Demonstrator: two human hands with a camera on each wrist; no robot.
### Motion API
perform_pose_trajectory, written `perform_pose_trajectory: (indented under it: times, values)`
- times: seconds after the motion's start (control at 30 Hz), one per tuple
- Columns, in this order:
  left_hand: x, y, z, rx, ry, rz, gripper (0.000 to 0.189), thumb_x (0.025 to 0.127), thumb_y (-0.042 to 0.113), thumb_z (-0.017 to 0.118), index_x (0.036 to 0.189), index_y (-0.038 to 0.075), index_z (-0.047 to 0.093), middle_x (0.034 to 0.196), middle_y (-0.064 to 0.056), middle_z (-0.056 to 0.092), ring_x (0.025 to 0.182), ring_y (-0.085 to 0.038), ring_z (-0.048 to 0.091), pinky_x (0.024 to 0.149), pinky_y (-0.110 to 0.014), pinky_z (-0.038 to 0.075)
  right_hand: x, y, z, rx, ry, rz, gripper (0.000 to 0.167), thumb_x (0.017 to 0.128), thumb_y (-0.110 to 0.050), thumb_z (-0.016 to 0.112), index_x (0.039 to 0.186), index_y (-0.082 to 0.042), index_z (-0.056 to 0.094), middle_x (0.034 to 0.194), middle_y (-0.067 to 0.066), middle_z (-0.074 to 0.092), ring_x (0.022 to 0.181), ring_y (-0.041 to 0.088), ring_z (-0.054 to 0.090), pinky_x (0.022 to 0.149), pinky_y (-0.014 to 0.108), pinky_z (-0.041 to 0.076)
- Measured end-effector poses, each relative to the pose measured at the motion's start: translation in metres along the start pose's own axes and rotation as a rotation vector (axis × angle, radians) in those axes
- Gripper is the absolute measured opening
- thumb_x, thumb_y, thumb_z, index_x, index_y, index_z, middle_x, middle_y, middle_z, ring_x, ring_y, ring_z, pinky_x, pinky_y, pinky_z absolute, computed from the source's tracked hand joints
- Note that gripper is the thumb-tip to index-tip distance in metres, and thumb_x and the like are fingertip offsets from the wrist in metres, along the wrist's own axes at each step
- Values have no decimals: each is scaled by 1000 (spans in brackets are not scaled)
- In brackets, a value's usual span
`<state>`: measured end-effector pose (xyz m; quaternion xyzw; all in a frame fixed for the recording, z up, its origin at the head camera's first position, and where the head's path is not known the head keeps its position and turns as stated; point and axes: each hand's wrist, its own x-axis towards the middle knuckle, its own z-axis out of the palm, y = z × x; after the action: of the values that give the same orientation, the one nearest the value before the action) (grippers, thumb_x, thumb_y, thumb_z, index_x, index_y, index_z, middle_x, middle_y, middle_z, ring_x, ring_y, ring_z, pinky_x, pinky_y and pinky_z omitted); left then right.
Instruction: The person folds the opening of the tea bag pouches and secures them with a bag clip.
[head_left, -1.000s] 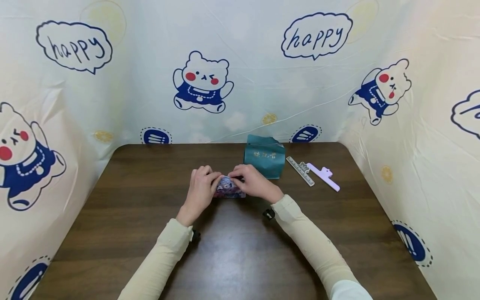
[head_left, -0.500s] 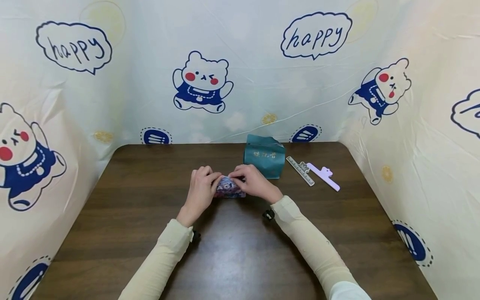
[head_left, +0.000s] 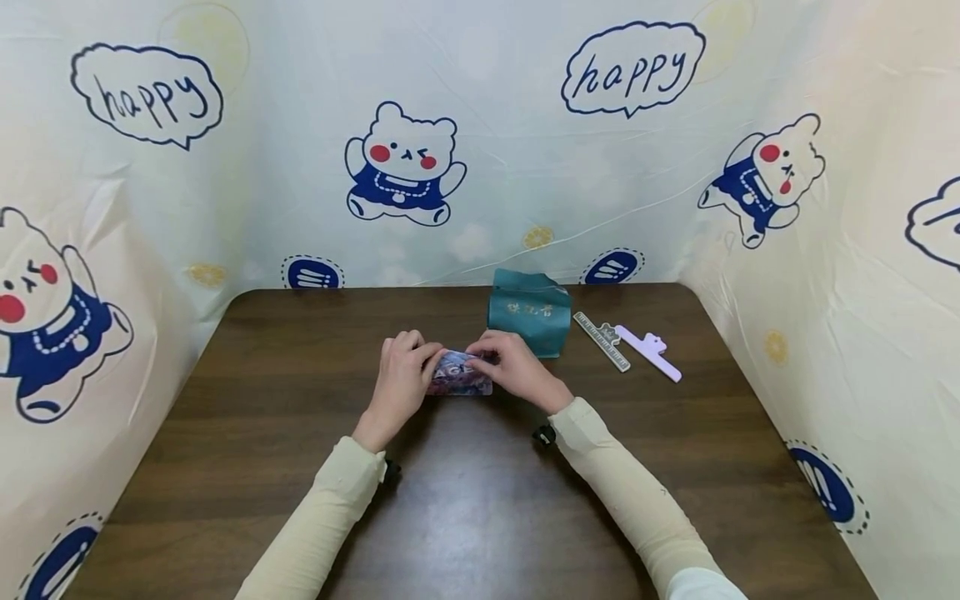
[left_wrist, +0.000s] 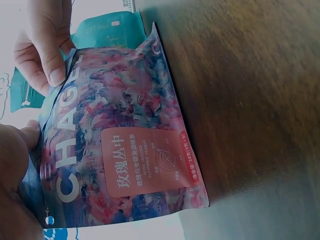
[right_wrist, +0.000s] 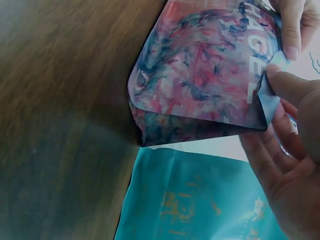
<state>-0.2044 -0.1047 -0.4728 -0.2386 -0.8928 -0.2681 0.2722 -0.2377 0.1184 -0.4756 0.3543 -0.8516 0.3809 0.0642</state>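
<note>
1. We find the floral pouch (head_left: pixel 461 377) near the middle of the worktop (head_left: pixel 300 358), toward the far side; its bottom edge meets the wood.
2. Left hand (head_left: pixel 401 377): fingers curled in, pinching the left end of the pouch's top edge.
3. Right hand (head_left: pixel 519 369): thumb on the near side of the folded top, other fingers behind, pinching its right end.
4. Between the hands we see a short span of top edge; white lettering and a pink label (left_wrist: pixel 147 162) face the person.
5. Tightest room: the teal pouch (head_left: pixel 529 310) stands just beyond the right hand, near the worktop's far edge. Whether they touch, we cannot tell.
6. Right of the teal pouch, a ruler-marked clip (head_left: pixel 602 342) and a purple clip (head_left: pixel 649 353) lie slanted, close together.
7. Widest room: bare wood runs from the left hand to the left edge, and toward us between the forearms.
8. Printed cloth (head_left: pixel 517 158) rises along the far edge, bounding movement there.
</note>
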Motion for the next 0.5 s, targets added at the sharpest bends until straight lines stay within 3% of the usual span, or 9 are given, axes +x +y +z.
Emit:
perform_pose_trajectory:
  times: [0.3, 0.5]
  values:
    - [0, -2, 0, 12, -26, -14, 16, 98, 19, 69, 98, 7, 80, 77, -4, 49, 72, -23, 44, 73, -38, 27, 3, 4, -1, -59, 17, -129, 15, 94, -10, 73, 107, -7, 80, 87, 1, 68, 74, 7, 59, 64, 21, 50]
    - [-3, -3, 2, 13, -26, -1, 15, 98, 19, 69, 98, 8, 79, 76, -2, 48, 71, -21, 43, 73, -37, 26, 2, -2, -13, -64, -109, -58, 19, 95, -9, 71, 113, -10, 79, 94, -1, 69, 82, 8, 60, 71, 23, 52]
